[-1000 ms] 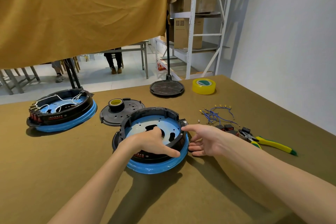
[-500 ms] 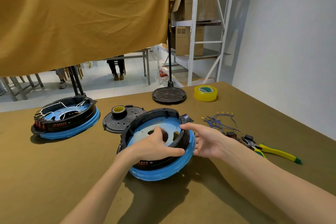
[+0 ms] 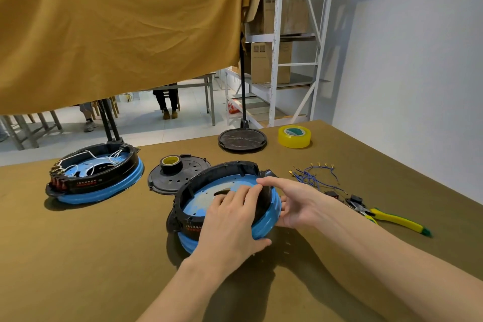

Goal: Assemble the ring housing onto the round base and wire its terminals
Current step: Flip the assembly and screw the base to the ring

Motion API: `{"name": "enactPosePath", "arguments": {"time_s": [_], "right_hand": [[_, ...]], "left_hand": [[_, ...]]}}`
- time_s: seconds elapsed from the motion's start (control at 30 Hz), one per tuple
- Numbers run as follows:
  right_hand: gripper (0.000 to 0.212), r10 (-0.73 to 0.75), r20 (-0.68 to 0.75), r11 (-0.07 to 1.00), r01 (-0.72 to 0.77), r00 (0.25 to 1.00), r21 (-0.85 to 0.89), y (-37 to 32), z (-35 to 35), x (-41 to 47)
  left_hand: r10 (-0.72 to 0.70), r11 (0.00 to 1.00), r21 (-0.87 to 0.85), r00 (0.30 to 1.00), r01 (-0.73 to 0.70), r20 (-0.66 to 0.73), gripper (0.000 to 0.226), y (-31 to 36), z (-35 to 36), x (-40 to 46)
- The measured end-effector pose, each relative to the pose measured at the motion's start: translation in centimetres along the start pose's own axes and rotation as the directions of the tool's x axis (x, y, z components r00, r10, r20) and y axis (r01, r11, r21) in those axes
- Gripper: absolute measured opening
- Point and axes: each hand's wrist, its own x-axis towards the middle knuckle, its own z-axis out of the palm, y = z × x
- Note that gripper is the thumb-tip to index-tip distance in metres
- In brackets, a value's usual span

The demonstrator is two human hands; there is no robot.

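Both hands have tipped the ring housing (image 3: 224, 185) up off the table.

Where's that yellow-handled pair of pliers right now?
In the head view, the pliers lie on the table at the far right, just beyond the right forearm, next to the bundle of blue wires.

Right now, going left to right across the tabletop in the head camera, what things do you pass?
wired assembly → black perforated disc with a tape roll on it → ring housing on the round base, held by left hand and right hand → blue wires → yellow-handled pliers
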Motion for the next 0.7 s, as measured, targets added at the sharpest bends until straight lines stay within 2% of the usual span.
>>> {"name": "enactPosePath", "arguments": {"time_s": [0.1,0.23,0.33,0.47,0.57,0.63,0.7], "right_hand": [[0.085,0.018,0.018,1.0,-0.018,1.0,0.022,0.0,0.3,-0.1],[0.084,-0.01,0.042,1.0,0.009,0.999,0.009,-0.5,0.5,-0.6],[0.077,-0.072,0.107,0.995,0.064,0.992,0.075,-1.5,0.5,-1.4],[0.057,-0.234,0.188,0.97,0.217,0.954,0.109,-4.2,1.5,-2.7],[0.037,-0.381,0.24,0.924,0.374,0.893,0.074,-6.2,3.0,-3.7],[0.027,-0.458,0.314,0.875,0.484,0.832,-0.006,-7.1,4.2,-4.0],[0.019,-0.526,0.347,0.767,0.61,0.776,-0.2,-7.5,5.3,-4.0]], "left_hand": [[0.004,0.989,0.148,0.999,0.001,-0.039,0.103,0.6,0.0,0.1],[-0.029,0.992,0.116,0.996,0.039,-0.088,0.106,0.7,-0.2,0.5],[-0.095,0.995,0.017,0.991,0.097,-0.099,0.103,0.0,-1.1,1.3],[-0.223,0.949,-0.255,0.967,0.187,-0.121,0.095,-1.3,-4.3,3.6],[-0.362,0.805,-0.522,0.931,0.282,-0.055,0.077,-2.8,-7.0,5.4],[-0.471,0.609,-0.702,0.88,0.37,0.055,0.059,-3.8,-8.2,6.1],[-0.536,0.351,-0.821,0.816,0.45,0.218,0.039,-5.0,-8.5,6.0]]}}
